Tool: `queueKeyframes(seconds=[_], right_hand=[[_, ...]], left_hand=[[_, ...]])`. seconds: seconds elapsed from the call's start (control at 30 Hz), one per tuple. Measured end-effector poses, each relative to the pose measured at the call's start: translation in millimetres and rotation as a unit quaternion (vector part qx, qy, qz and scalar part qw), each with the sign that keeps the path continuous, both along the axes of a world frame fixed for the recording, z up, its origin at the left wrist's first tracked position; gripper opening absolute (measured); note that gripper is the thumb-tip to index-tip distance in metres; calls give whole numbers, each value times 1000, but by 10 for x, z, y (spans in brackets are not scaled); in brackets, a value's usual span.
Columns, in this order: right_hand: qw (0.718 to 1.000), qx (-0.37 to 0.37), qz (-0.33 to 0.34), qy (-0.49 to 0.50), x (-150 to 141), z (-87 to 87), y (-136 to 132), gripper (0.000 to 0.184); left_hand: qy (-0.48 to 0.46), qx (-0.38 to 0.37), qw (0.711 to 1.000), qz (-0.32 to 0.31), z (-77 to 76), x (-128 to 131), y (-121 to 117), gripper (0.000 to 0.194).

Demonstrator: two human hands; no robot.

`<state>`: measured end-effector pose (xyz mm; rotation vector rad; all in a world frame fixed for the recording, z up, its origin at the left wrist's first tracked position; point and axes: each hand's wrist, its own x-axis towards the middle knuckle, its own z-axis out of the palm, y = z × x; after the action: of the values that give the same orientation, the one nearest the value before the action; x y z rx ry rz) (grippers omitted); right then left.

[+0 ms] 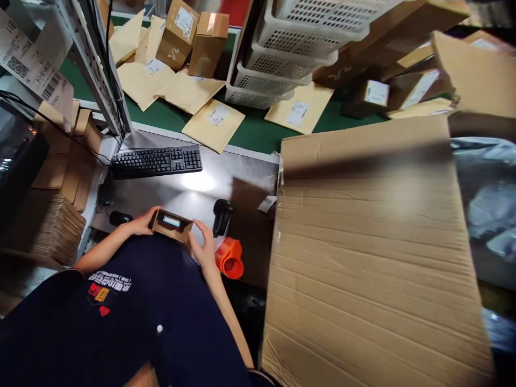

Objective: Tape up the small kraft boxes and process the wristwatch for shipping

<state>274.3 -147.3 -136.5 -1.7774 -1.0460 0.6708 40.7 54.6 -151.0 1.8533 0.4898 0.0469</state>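
A small brown cardboard box (173, 234) is held close to my chest, its opening facing me. Inside it a small item with a white and blue face (171, 221) shows. My left hand (144, 222) grips the box's left end, and my right hand (203, 244) is on its right end with the fingers along the side. Just right of my right hand are a black barcode scanner (222, 216) and an orange tape dispenser (230, 259) on the metal bench (161, 199). A black mouse (120, 217) lies by my left forearm.
A black keyboard (157, 161) lies at the back of the bench. Behind it, padded envelopes (213, 121) and boxes cover a green conveyor (258, 129). White baskets (282, 64) are stacked there. A large carton (371, 258) fills the right side; flattened cartons (56, 228) stand left.
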Motion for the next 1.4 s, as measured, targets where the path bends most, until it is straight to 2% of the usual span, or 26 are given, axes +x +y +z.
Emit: queueKeyframes(seconds=[0.03,0.1,0.13,0.2,0.27,0.37,0.47,0.57,0.63,0.73,0.8,0.87,0.9,0.97,1.03,1.1,1.17,1.23,1.3,1.33,1.4], right_hand=[[998,-14,-21,53,19,-71,-18,52],[983,-53,-7,177,63,-215,-14,62],[971,-67,13,230,80,-284,7,65],[953,-78,44,288,84,-406,81,65],[966,-80,42,244,39,-500,181,62],[993,-89,17,76,-80,-586,283,62],[998,-57,5,-22,-146,-610,211,69],[990,12,70,-126,-88,-573,-15,46],[976,26,143,-165,-8,-518,-168,41],[964,8,214,-161,84,-427,-291,50],[967,-2,209,-148,88,-400,-274,53],[978,1,171,-120,38,-413,-175,47],[986,8,135,-97,-5,-431,-102,39],[997,23,48,-52,-108,-468,62,27],[999,31,-19,-29,-207,-481,182,27],[998,31,-36,-28,-277,-457,174,27],[995,6,-82,-57,-309,-403,-13,35],[970,-51,-209,-111,-301,-345,-341,51],[918,-134,-344,-148,-254,-304,-690,68],[894,-188,-380,-148,-217,-294,-828,74],[869,-294,-378,-122,-128,-294,-978,74]], left_hand=[[-3,-42,999,-14,7,-27,53,106],[-6,-131,991,-31,2,-50,168,98],[0,-151,988,-28,-15,-37,217,88],[21,-126,992,-3,-79,44,267,71],[38,-57,997,26,-167,173,237,62],[36,7,997,65,-272,315,86,59],[-3,81,993,89,-289,247,-57,59],[-62,188,980,36,-219,28,-91,42],[-57,233,970,-28,-135,-104,-57,42],[2,243,967,-81,9,-185,19,53],[26,202,975,-84,68,-161,45,61],[22,137,988,-62,66,-101,25,64],[13,105,994,-31,41,-66,-4,59],[-7,53,997,63,-37,2,-90,44],[-19,20,987,158,-122,55,-189,34],[-24,0,976,217,-181,91,-268,31],[-27,-17,970,240,-204,124,-306,29],[-29,-44,970,236,-207,173,-303,29],[-27,-78,974,213,-215,250,-275,31],[-26,-99,975,197,-225,300,-258,34],[-24,-140,976,167,-263,415,-228,48]])
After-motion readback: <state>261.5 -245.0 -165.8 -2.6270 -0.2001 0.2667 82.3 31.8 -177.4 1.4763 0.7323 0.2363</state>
